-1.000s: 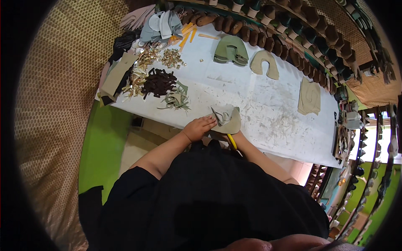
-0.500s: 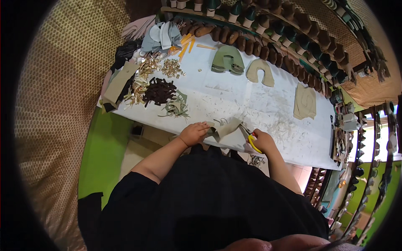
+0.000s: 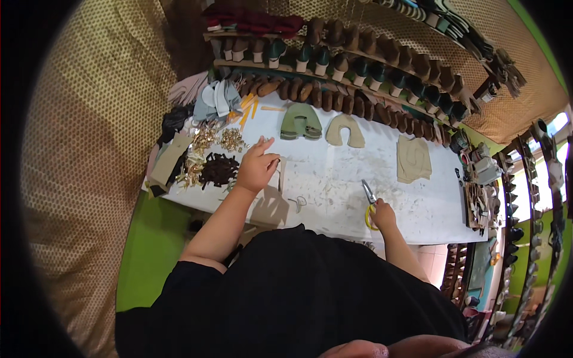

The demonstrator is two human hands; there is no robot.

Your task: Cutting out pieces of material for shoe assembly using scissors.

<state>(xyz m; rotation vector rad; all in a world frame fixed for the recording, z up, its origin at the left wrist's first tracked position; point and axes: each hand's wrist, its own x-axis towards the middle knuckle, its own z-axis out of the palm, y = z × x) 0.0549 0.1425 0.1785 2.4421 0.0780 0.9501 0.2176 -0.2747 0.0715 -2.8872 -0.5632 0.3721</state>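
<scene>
My left hand is raised over the table beside the dark scraps, fingers spread. A thin beige edge of material shows close to its thumb; I cannot tell whether they touch. In my right hand are scissors with yellow handles, their blades pointing away from me over the tabletop. A small curled offcut lies on the white table between my hands. Farther back are a stack of green U-shaped pieces and a beige U-shaped piece. Flat beige pieces lie to the right.
Dark brown scraps and gold metal bits are heaped at the left. Yellow strips lie behind them. Rows of shoe lasts and shelves of shoes line the far edge. More racks stand at the right.
My left hand has let go of the beige piece and moved up and left. The scissors have come away from that piece, and their blades now point forward. The view has tilted upward.
</scene>
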